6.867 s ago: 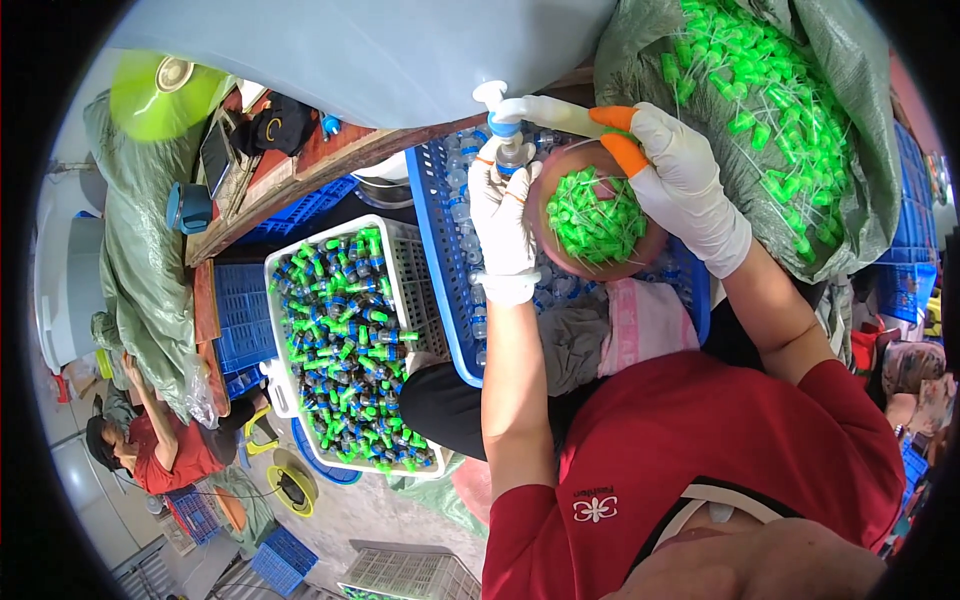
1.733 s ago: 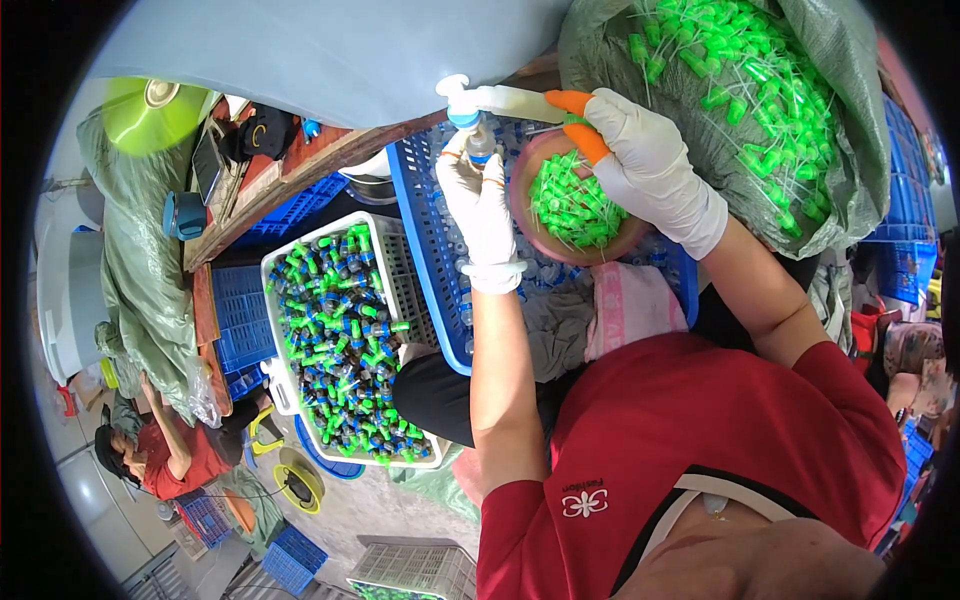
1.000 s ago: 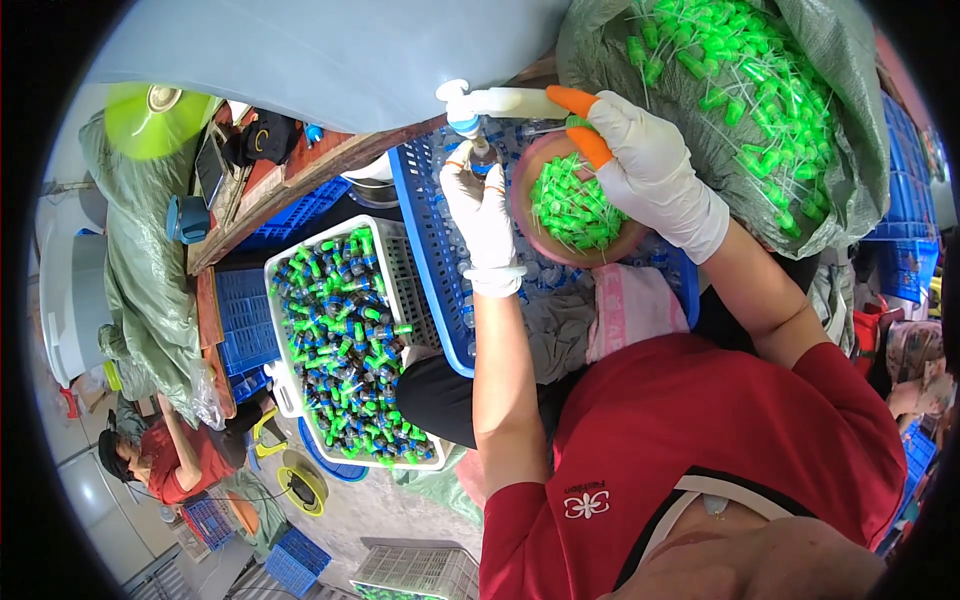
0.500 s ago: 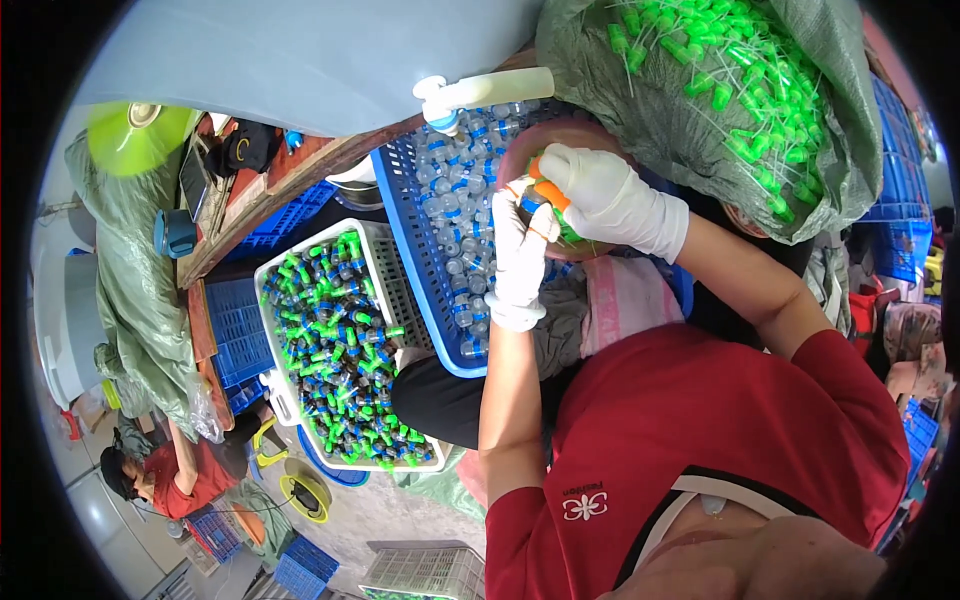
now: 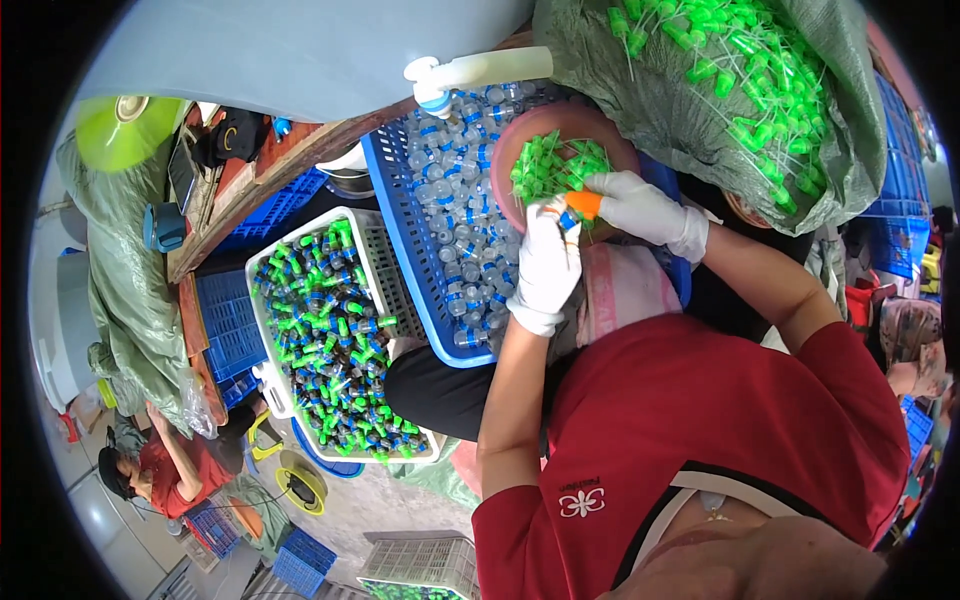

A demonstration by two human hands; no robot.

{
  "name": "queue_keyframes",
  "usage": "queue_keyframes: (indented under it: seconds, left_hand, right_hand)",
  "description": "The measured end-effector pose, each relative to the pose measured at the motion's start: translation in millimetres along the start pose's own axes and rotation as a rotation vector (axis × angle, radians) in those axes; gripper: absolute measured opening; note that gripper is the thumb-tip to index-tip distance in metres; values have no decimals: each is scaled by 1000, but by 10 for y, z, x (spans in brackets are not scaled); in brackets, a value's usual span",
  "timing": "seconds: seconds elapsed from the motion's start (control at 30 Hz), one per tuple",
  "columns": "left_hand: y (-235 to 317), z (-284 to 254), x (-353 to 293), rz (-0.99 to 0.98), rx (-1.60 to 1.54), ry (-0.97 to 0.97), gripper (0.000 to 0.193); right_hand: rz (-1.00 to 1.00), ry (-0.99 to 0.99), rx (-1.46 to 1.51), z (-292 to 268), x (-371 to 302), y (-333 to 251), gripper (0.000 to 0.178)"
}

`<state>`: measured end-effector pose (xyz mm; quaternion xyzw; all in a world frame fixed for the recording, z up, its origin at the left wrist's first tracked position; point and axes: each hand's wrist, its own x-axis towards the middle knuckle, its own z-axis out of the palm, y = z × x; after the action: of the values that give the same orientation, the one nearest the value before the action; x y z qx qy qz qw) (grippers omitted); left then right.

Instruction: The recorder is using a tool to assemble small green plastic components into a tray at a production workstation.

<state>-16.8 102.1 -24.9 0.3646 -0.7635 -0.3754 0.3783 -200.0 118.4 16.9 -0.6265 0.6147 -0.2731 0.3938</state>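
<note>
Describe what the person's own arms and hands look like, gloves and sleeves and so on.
Both hands wear white gloves ending at the wrist: the left hand and the right hand. The right glove has an orange fingertip. The forearms are uncovered. A short red sleeve covers the left upper arm, part of a red shirt with a small white flower-like emblem.

Green caps, blue crates, white gloves

Both hands, left (image 5: 545,268) and right (image 5: 640,207), wear white gloves; the right pinches an orange piece (image 5: 582,204). The pink bowl (image 5: 520,140) holds bright green caps (image 5: 553,165). Clear bottles with blue bands fill the blue crate (image 5: 405,215); the white basket (image 5: 385,265) shows green-and-blue mixed.
</note>
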Motion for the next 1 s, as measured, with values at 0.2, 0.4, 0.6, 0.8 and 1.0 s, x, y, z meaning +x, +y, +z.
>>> queue_keyframes:
  seconds: [0.2, 0.4, 0.6, 0.8, 1.0]
  left_hand:
    - [-108, 40, -279, -542, -619, -190, 37]
    - [-82, 12, -474, -154, -307, -53, 35]
    - [-52, -819, -542, -219, 360, 178, 35]
    - [-147, -1340, -477, -79, 1078, 446, 29]
    - [-1165, -362, -235, -414, 694, -178, 37]
  right_hand:
    - [-340, -205, -377, -64, -173, 14, 31]
    - [-120, -234, -148, 187, -233, 42, 28]
    - [-406, 46, -222, 355, 182, 351, 26]
    - [93, 15, -574, 402, 826, 1025, 35]
    - [256, -45, -627, 502, 934, 1162, 36]
